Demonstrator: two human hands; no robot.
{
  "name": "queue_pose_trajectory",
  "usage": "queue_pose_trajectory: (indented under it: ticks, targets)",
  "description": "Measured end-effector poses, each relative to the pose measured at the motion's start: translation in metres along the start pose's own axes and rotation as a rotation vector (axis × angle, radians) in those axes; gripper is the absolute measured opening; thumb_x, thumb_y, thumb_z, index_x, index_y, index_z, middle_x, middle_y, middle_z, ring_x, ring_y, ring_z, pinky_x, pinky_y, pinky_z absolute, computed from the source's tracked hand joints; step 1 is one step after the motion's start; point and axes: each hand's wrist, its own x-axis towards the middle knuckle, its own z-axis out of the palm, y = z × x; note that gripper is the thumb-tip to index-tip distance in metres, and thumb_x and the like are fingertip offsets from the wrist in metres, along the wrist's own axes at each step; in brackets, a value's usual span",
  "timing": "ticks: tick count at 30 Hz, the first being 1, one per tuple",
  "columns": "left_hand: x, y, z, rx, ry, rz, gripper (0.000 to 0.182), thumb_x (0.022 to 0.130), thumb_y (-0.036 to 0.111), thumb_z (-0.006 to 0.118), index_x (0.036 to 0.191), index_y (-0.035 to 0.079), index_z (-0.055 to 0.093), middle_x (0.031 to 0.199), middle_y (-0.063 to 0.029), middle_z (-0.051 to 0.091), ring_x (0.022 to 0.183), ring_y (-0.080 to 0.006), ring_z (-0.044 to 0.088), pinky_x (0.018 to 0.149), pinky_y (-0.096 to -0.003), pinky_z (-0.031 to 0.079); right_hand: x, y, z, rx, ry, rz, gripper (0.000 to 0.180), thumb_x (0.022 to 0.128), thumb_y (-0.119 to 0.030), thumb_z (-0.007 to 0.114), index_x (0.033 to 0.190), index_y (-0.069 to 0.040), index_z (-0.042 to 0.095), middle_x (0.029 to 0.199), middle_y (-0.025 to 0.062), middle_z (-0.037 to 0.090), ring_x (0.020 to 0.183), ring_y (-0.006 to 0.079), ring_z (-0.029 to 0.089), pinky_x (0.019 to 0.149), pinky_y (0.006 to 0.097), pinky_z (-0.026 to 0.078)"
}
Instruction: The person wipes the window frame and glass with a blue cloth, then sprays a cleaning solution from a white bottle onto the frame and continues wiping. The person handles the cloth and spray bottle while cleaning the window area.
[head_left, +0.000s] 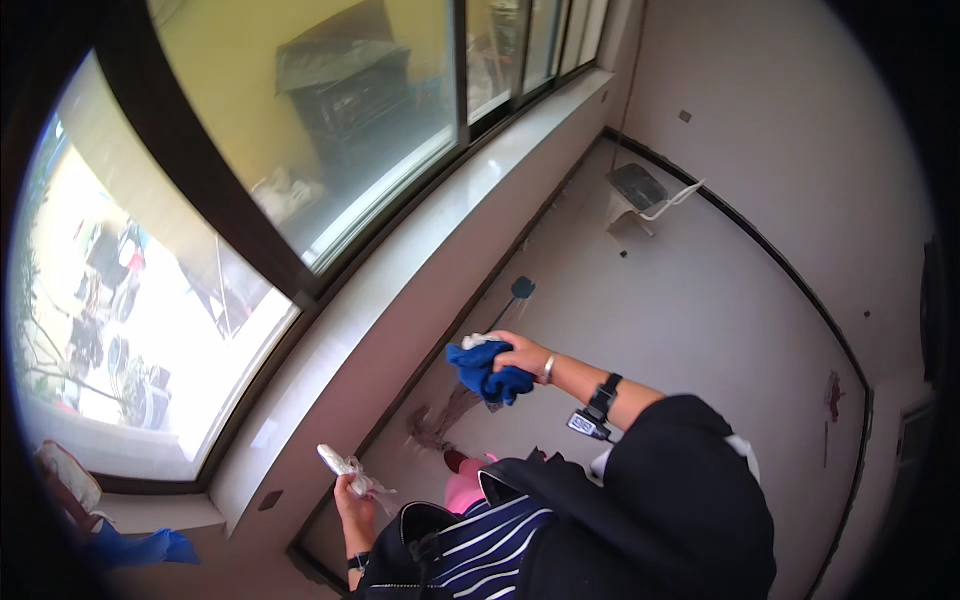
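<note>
My right hand (517, 356) is closed around a bunched blue cloth (480, 367), held out over the floor. Something small and white (480, 341) shows at the cloth's top edge. Lower left, my left hand (354, 499) grips a long white object with clear plastic wrapping (341, 466); what it is, I cannot tell. That hand is beside the wall under the window sill. Both wrists wear black straps, and the right one also has a silver bangle.
A pale window sill (420, 232) runs along the sliding windows at left. A chair (637, 187) stands near the far corner. A long-handled tool with a blue-green head (523, 287) and a brownish crumpled thing (431, 427) lie on the floor. Blue material (146, 546) hangs lower left.
</note>
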Motion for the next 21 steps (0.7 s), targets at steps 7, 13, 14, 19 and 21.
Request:
queue_pose_trajectory:
  ticks: [7, 13, 14, 19, 21]
  targets:
    - [0.006, -0.074, 0.147, 0.087, -0.241, -0.197, 0.041, 0.082, 0.014, 0.059, 0.122, 0.009, 0.055, 0.088, -0.0031, 0.059, 0.065, -0.0163, 0.056, 0.048, -0.0250, 0.039, -0.222, 0.056, -0.140, 0.332, 0.420, -0.132, 0.070, 0.077, 0.000, 0.065, 0.144, -0.003, 0.045, 0.126, 0.0185, 0.063, 0.109, 0.0315, 0.067, 0.090, 0.0428, 0.059]
    - [-0.001, -0.152, 0.231, 0.150, -0.237, -0.351, 0.032, 0.082, 0.015, 0.059, 0.114, 0.009, 0.055, 0.084, -0.0030, 0.058, 0.062, -0.0188, 0.055, 0.048, -0.0279, 0.040, -0.360, 0.120, -0.184, 0.510, 0.770, -0.294, 0.063, 0.075, 0.003, 0.062, 0.137, 0.000, 0.050, 0.122, 0.0180, 0.064, 0.106, 0.0300, 0.067, 0.088, 0.0394, 0.060]
    - [0.001, -0.158, 0.243, 0.180, -0.314, -0.401, 0.031, 0.083, 0.015, 0.058, 0.113, 0.009, 0.056, 0.083, -0.0029, 0.058, 0.063, -0.0194, 0.056, 0.049, -0.0289, 0.041, -0.375, 0.129, -0.186, 0.523, 0.840, -0.335, 0.063, 0.075, 0.003, 0.062, 0.137, 0.000, 0.051, 0.122, 0.0175, 0.064, 0.105, 0.0298, 0.067, 0.087, 0.0387, 0.060]
    - [0.031, -0.186, 0.295, 0.326, -0.415, -0.388, 0.025, 0.085, 0.017, 0.056, 0.109, 0.009, 0.056, 0.080, -0.0029, 0.059, 0.064, -0.0195, 0.059, 0.050, -0.0325, 0.048, -0.417, 0.160, -0.213, 0.561, 1.091, -0.286, 0.055, 0.079, -0.002, 0.063, 0.133, -0.001, 0.053, 0.114, 0.0151, 0.066, 0.096, 0.0265, 0.067, 0.080, 0.0361, 0.059]
    - [0.043, -0.187, 0.310, 0.351, -0.492, -0.428, 0.027, 0.085, 0.017, 0.056, 0.110, 0.008, 0.056, 0.083, -0.0046, 0.060, 0.067, -0.0204, 0.061, 0.053, -0.0329, 0.050, -0.424, 0.170, -0.222, 0.606, 1.097, -0.343, 0.051, 0.081, -0.003, 0.063, 0.131, -0.002, 0.055, 0.109, 0.0134, 0.066, 0.090, 0.0247, 0.066, 0.076, 0.0351, 0.059]
